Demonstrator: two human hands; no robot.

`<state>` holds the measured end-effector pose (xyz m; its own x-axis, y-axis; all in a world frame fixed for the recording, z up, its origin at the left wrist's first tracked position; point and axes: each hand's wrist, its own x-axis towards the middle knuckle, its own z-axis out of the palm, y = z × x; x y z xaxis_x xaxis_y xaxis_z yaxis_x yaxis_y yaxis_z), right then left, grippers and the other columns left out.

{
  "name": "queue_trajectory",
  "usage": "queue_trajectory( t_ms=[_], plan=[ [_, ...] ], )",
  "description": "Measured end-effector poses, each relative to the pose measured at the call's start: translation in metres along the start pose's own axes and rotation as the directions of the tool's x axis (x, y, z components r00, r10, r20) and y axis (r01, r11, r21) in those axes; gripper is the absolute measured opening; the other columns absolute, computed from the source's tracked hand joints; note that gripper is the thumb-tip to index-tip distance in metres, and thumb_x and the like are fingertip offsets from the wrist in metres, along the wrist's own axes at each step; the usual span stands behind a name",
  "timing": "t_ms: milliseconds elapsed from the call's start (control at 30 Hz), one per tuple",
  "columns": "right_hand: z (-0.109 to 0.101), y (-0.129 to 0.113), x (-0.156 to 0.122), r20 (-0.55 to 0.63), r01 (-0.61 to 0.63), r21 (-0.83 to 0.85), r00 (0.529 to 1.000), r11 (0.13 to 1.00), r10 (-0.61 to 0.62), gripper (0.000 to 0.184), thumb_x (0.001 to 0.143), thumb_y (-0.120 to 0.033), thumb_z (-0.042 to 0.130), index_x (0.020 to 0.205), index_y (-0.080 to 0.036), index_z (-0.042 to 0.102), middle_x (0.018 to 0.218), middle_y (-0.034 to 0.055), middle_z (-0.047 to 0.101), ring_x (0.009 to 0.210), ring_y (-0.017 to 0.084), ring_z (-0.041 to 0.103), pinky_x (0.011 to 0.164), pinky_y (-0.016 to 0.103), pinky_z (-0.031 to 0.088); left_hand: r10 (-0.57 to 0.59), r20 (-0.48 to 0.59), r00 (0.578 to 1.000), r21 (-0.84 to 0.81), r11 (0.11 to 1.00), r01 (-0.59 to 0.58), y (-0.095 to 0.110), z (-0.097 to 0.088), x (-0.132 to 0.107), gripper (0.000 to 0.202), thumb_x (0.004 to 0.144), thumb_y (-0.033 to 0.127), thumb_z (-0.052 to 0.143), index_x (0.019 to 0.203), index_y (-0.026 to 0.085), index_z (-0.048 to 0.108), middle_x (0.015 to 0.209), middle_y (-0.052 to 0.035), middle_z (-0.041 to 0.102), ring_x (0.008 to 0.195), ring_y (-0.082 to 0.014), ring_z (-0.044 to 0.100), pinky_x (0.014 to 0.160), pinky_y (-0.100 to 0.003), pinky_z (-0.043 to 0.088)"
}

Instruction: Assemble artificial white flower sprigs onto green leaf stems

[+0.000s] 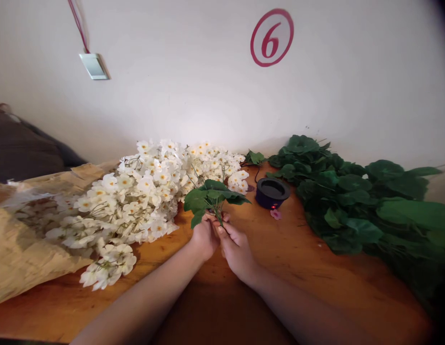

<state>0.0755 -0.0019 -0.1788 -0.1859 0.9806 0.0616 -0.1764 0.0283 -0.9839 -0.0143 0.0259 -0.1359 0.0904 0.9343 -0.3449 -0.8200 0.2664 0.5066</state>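
Note:
My left hand and my right hand meet above the middle of the wooden table. Both are closed on the stem of a small sprig of green leaves, which stands upright above the fingers. Just left of the sprig lies a big pile of white artificial flowers. A heap of green leaf stems lies to the right, apart from my hands.
A small dark round device with a red light sits behind my hands, a pink petal beside it. Brown wrapping paper lies under the flowers at left. The wall behind carries a red circled 6.

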Motion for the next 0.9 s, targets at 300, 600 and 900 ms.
queue_trajectory(
  t_ms=[300,600,900],
  plan=[
    [0.000,0.003,0.000,-0.026,0.047,-0.045,0.999,0.998,-0.048,0.041,0.082,-0.057,0.058,0.100,-0.023,0.071,0.050,-0.0025,0.046,0.050,0.015,0.048,0.041,0.024,0.033,-0.082,0.045,0.996,-0.021,0.996,0.083,0.003,-0.003,0.001,0.005,0.065,0.017,0.047,0.064,0.018,0.052,0.064,-0.0045,0.057,0.060,-0.0185,0.058,0.064,-0.033,0.050],
    [-0.006,-0.007,0.007,-0.203,0.211,-0.153,0.949,0.966,-0.239,0.031,0.089,-0.045,0.056,0.106,-0.022,0.069,0.099,0.0069,0.070,0.094,0.021,0.063,0.087,0.034,0.049,0.058,0.083,0.995,0.127,0.990,-0.069,-0.017,-0.019,0.006,0.006,0.068,0.018,0.062,0.073,0.016,0.060,0.066,-0.0001,0.060,0.059,-0.0126,0.056,0.059,-0.024,0.044],
    [-0.006,0.002,0.011,-0.178,0.168,-0.168,0.964,0.971,-0.197,0.042,0.086,-0.055,0.054,0.105,-0.020,0.069,0.065,0.0020,0.064,0.067,0.021,0.061,0.057,0.029,0.046,0.464,0.078,0.882,0.374,0.807,-0.458,0.000,-0.004,-0.003,0.021,0.068,0.034,0.073,0.075,0.015,0.065,0.065,0.0012,0.061,0.062,-0.0107,0.054,0.062,-0.022,0.040]
  ],
)
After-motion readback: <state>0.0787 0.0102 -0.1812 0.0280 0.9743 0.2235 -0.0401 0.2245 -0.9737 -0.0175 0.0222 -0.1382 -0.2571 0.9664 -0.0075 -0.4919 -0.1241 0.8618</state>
